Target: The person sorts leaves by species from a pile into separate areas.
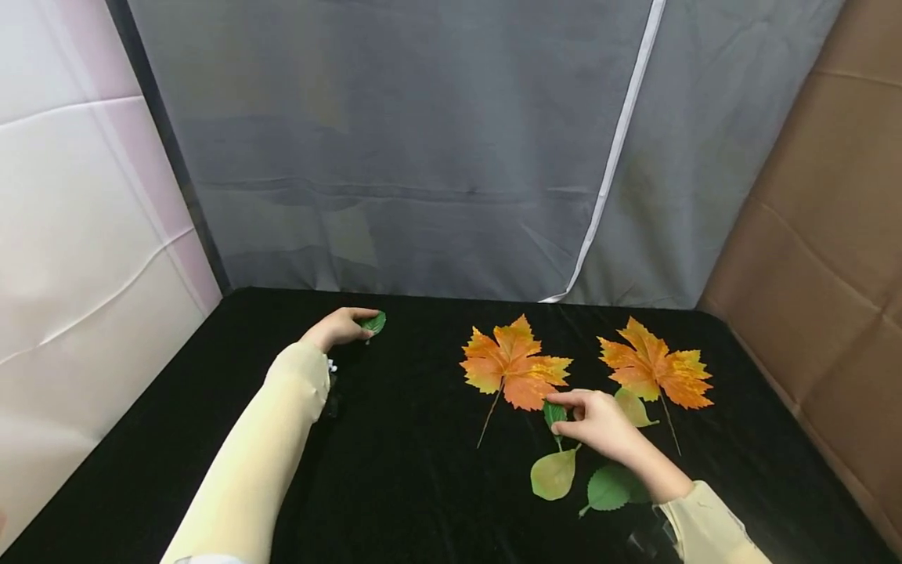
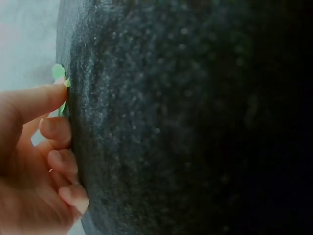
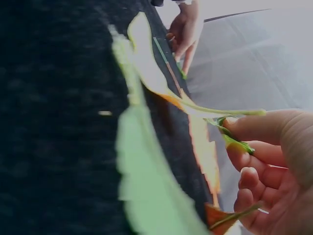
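Note:
My left hand (image 1: 340, 327) is at the far left of the black table, pinching a small dark green leaf (image 1: 376, 322) between thumb and index finger. In the left wrist view its fingertips are right at the black cloth, the leaf (image 2: 58, 72) partly hidden by the thumb. Toward the right, my right hand (image 1: 597, 419) pinches another dark green leaf (image 1: 554, 417) by its edges, beside an orange maple leaf (image 1: 517, 364). A yellow-green leaf (image 1: 553, 475) lies just below that held leaf. Under the right wrist is a broader green leaf (image 1: 609, 487), partly covered by the forearm.
A second orange maple leaf (image 1: 655, 364) lies farther right, its stem pointing toward me. Another yellow-green leaf (image 1: 633, 406) shows partly behind the right hand. Grey curtain (image 1: 423, 157) closes off the back, with a white panel (image 1: 84, 235) at left and a brown one (image 1: 824, 235) at right.

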{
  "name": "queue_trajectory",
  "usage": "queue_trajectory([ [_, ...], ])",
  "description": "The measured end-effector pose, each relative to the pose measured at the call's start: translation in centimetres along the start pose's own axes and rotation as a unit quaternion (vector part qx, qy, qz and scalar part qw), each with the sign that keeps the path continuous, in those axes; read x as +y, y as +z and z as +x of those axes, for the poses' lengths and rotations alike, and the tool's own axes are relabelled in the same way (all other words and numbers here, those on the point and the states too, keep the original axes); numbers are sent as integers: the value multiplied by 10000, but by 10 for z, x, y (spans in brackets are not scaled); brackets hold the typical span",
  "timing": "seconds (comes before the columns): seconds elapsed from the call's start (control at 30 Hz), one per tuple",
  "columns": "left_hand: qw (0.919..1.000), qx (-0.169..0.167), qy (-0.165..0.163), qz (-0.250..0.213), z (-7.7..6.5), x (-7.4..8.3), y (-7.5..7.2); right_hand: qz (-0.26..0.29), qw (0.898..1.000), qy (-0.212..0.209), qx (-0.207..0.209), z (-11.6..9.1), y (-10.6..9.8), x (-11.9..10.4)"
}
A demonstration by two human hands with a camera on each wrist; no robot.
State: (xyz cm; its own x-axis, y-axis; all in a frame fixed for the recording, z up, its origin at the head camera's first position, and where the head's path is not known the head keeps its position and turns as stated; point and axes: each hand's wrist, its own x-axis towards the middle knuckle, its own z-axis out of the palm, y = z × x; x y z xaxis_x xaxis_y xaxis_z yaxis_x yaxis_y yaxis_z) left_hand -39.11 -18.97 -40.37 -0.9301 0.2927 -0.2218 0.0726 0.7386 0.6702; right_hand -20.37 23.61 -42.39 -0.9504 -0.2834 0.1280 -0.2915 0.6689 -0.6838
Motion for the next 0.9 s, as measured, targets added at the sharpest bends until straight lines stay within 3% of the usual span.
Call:
queue_trajectory([
  [0.17, 9997, -60, -47, -238, 3, -2, -1, -50, 9998, -110, 186, 12, -15, -11],
  [0.53, 9990, -117, -30, -428, -8, -9, -4, -310, 9979, -569, -34, 77, -40, -50],
  [0.9, 9972, -18, 79, -750, -3, -4, 6, 148, 9993, -121, -322, 148, -32, -75],
])
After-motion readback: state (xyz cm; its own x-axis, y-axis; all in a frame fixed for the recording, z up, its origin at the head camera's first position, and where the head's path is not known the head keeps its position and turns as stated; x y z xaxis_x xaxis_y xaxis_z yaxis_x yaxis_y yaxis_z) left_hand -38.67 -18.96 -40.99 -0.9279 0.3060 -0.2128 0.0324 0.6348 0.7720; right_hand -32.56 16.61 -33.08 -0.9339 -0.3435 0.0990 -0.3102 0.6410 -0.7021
